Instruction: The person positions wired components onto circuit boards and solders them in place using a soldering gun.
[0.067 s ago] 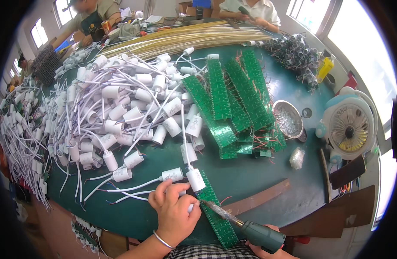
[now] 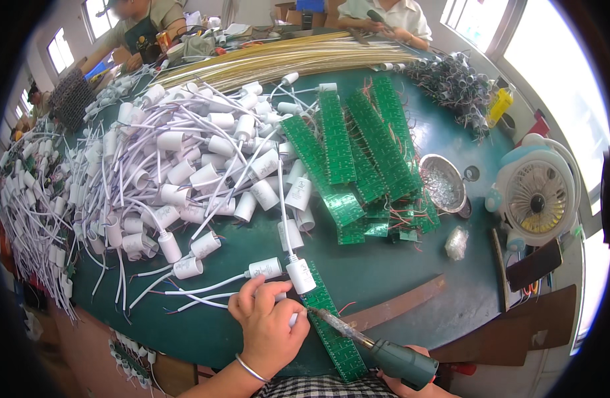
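Observation:
My left hand (image 2: 268, 328) is closed in a pinch at the left edge of a narrow green circuit board (image 2: 336, 341). A bit of white shows between its fingers; the rest is hidden. My right hand (image 2: 411, 381), partly out of view, grips a soldering iron (image 2: 401, 361) by its dark green handle. The iron's tip meets the board close to my left fingertips. At the board's far end stands a white cylindrical cap (image 2: 301, 275), its white cable running away from me. Another white cap (image 2: 264, 268) lies just beyond my left fingers.
A big heap of white cabled caps (image 2: 212, 146) covers the left side. Green circuit boards (image 2: 378, 146) with thin wires are stacked beyond. Right of them are a metal bowl (image 2: 443, 182), a small fan (image 2: 537, 192) and a brown strip (image 2: 398, 302). Two people work across the table.

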{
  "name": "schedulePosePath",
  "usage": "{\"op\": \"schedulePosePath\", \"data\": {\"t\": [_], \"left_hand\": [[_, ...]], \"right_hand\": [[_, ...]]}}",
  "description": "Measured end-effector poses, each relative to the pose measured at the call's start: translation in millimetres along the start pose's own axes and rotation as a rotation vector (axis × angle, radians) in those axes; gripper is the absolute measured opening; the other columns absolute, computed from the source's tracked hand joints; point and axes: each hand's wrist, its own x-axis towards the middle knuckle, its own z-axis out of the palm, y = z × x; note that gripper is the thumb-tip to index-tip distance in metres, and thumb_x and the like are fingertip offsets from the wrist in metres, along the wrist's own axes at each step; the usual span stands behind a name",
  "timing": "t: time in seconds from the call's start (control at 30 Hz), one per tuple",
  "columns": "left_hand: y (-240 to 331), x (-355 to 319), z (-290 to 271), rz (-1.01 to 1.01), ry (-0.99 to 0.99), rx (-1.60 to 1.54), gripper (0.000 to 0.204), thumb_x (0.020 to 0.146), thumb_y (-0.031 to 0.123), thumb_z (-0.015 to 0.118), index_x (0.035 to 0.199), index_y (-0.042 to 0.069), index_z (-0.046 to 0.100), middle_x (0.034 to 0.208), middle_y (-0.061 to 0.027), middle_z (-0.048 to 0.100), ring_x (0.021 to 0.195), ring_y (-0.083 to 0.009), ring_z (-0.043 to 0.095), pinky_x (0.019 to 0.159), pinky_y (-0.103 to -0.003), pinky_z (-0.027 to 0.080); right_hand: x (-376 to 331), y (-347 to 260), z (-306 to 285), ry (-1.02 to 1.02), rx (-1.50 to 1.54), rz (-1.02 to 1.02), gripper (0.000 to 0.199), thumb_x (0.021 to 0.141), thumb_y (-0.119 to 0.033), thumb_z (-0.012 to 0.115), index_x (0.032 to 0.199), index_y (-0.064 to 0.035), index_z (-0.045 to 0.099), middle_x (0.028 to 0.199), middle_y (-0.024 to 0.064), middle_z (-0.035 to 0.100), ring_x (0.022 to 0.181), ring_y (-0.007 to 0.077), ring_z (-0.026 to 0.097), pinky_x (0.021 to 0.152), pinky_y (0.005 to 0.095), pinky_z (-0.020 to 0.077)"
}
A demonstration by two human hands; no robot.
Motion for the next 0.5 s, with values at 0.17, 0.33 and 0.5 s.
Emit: {"op": "schedulePosePath", "data": {"t": [0.17, 0.33, 0.5], "left_hand": [[-2.0, -0.3, 1.9, 0.041, 0.001, 0.025, 0.011, 0.067, 0.014, 0.071, 0.073, 0.014, 0.061, 0.112, -0.0022, 0.055, 0.119, -0.0322, 0.038, 0.092, -0.05, 0.024], [-0.2, 0.9, 2.4, 0.038, -0.003, 0.028, 0.012, 0.067, 0.014, 0.071, 0.073, 0.014, 0.06, 0.112, -0.0026, 0.054, 0.119, -0.0322, 0.038, 0.092, -0.05, 0.024], [-0.2, 0.6, 3.4, 0.031, -0.013, 0.034, 0.013, 0.066, 0.014, 0.071, 0.072, 0.015, 0.06, 0.112, -0.0024, 0.054, 0.119, -0.0328, 0.038, 0.092, -0.05, 0.024]], "right_hand": [[-3.7, -0.7, 1.1, -0.017, 0.02, 0.077, 0.034, 0.081, -0.01, 0.071, 0.112, -0.0011, 0.062, 0.112, 0.0176, 0.06, 0.098, 0.0339, 0.06, 0.086, 0.0424, 0.0471], [-4.2, 4.0, 1.0, 0.007, -0.011, 0.056, 0.035, 0.081, -0.012, 0.072, 0.113, -0.0015, 0.061, 0.11, 0.0169, 0.061, 0.097, 0.0339, 0.06, 0.085, 0.0428, 0.0472], [-5.1, 11.9, -3.8, 0.032, 0.036, 0.049, 0.031, 0.081, -0.013, 0.071, 0.108, -0.0004, 0.062, 0.094, 0.0136, 0.066, 0.082, 0.0287, 0.064, 0.076, 0.0409, 0.0501]]}}
